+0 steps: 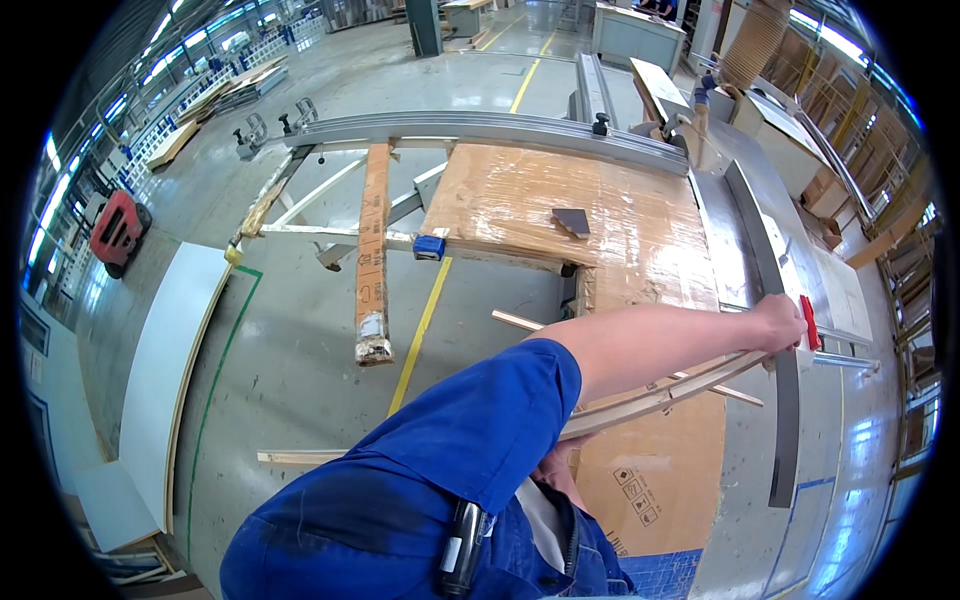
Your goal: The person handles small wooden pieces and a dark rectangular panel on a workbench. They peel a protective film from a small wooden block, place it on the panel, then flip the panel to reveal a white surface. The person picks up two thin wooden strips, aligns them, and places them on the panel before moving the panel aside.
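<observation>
My left arm, in a blue sleeve, reaches across to the right. Its hand (776, 322) is a closed fist beside the dark metal fence (787, 430). A narrow red tool (810, 322) of unclear kind stands out at the knuckles, with something pale below it. Just under this fist ends a curved wooden strip (660, 398), which slants back toward my body. My right hand (562, 468) is at the strip's near end, mostly hidden under my left arm; its grip does not show clearly. A thin wooden stick (740, 396) passes beneath the strip.
Ahead, a cardboard-covered saw table (640, 215) carries a small dark offcut (572, 222). A metal crosscut fence (480, 128) spans its far side. Left of it are a cardboard-wrapped bar (372, 250), white panels (170, 370) and a red machine (118, 232). More cardboard (680, 460) lies nearby.
</observation>
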Motion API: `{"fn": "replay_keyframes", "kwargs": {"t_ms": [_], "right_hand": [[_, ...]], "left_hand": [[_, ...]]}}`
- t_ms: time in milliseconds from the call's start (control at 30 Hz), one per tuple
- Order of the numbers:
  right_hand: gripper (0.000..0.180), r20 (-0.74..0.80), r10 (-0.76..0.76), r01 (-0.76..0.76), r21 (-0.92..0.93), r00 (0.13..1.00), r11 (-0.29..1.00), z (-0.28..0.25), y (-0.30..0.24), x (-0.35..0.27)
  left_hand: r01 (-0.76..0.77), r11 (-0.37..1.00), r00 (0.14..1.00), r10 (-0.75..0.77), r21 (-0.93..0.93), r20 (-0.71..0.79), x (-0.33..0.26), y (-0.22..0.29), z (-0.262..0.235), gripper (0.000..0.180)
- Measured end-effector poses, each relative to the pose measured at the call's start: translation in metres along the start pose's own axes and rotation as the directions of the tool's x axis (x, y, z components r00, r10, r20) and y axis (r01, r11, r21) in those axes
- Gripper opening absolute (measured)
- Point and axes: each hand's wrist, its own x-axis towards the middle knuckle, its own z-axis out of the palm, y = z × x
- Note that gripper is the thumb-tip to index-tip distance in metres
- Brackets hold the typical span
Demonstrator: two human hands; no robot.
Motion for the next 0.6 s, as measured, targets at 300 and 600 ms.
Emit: {"fn": "replay_keyframes", "kwargs": {"t_ms": [300, 600], "right_hand": [[0.108, 0.013, -0.007, 0.007, -0.066, 1.0, 0.998, 0.0, 0.0, -0.004], [0.139, 0.028, -0.003, 0.006, -0.119, 1.0, 0.993, 0.004, 0.002, -0.002]], "left_hand": [[0.043, 0.954, 0.999, -0.049, 0.297, 0.012, 0.006, 0.015, -0.017, 0.024], [0.014, 0.948, 1.0, -0.019, 0.319, 0.014, 0.005, 0.008, -0.019, 0.027]]}}
